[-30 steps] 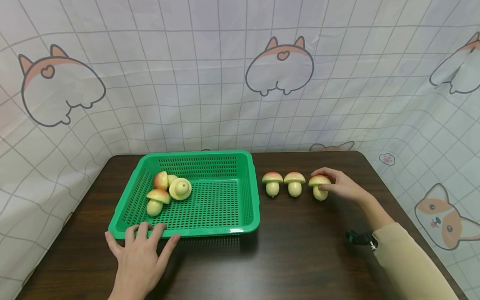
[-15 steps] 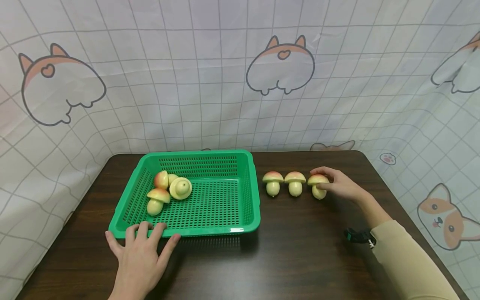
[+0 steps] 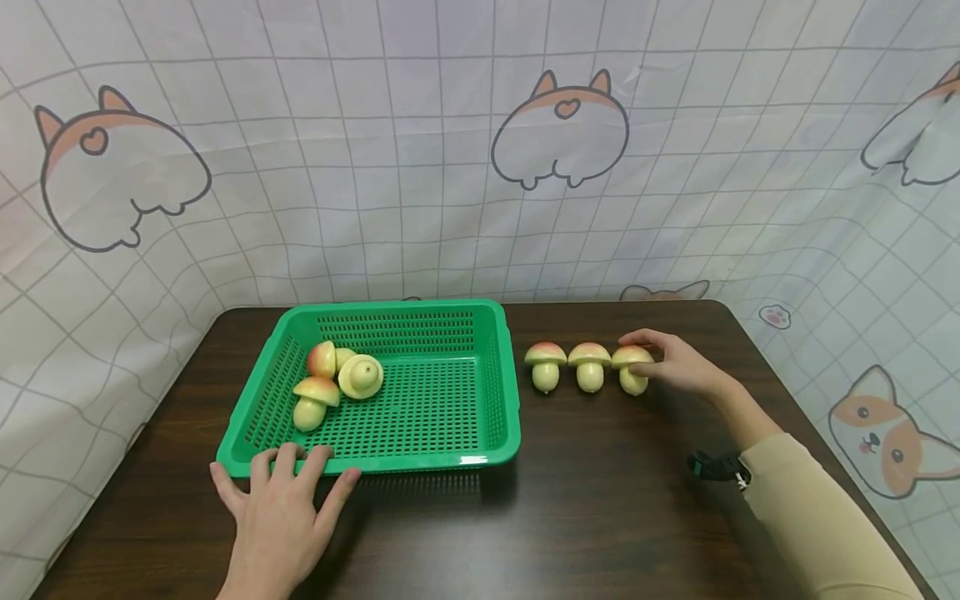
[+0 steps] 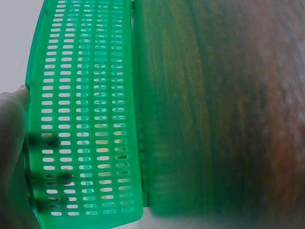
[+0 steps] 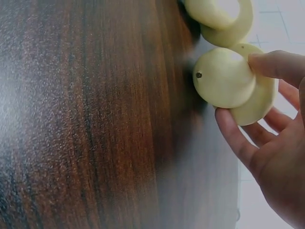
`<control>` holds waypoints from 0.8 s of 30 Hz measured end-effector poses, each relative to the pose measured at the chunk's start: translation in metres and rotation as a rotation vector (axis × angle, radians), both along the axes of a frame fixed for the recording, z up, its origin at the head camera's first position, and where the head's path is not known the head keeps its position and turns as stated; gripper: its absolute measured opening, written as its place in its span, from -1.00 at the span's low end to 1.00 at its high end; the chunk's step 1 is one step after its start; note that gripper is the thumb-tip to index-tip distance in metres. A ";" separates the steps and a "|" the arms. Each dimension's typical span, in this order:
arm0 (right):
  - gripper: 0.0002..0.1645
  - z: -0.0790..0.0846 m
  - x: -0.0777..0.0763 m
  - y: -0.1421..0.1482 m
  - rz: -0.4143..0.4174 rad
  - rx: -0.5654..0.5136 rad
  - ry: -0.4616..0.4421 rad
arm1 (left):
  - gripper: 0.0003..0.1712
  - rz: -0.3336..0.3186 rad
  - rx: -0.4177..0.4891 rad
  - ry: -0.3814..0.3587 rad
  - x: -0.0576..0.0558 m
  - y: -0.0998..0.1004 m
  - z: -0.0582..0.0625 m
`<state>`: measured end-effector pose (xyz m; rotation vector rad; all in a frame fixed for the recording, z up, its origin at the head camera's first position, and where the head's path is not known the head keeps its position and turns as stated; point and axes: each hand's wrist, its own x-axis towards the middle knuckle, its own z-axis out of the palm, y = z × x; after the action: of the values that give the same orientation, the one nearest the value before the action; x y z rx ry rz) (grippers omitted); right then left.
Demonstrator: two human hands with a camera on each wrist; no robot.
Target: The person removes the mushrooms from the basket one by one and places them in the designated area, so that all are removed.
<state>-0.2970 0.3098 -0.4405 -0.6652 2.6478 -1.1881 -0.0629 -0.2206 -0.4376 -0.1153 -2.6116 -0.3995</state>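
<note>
The right hand [image 3: 681,365] holds a toy mushroom [image 3: 632,384] with a red-yellow cap and pale stem, thumb on the near side and fingers round the cap. In the right wrist view the stem end of this mushroom [image 5: 221,78] faces the camera, close beside a neighbouring one. Two matching mushrooms, the middle one [image 3: 589,371] and the left one [image 3: 545,371], lie to its left in a row on the table. The left hand [image 3: 281,512] hooks its fingers over the near rim of a green plastic basket [image 3: 405,463]; dark finger shapes show through the slotted wall [image 4: 88,119].
Inside the basket, at its left, lie three more mushrooms: one stem-up [image 3: 363,377], one near the front [image 3: 311,408] and one behind [image 3: 322,361]. The dark wooden table [image 3: 570,517] meets a white gridded cloth [image 3: 450,208] at the back and sides.
The right hand has slid its mushroom slightly left and back, so it sits closer to the middle one. The left hand and basket stay as they were.
</note>
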 end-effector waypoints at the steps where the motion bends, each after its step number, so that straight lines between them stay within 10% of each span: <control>1: -0.42 0.000 0.000 0.000 0.000 0.002 -0.002 | -0.47 0.000 0.000 0.001 0.000 0.000 0.000; 24: -0.30 0.012 0.001 0.011 0.015 0.019 -0.050 | -0.46 -0.001 -0.007 0.013 0.000 0.000 0.000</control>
<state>-0.2964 0.3209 -0.4285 -0.6422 2.6054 -1.1586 -0.0631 -0.2206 -0.4372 -0.1216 -2.6006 -0.3884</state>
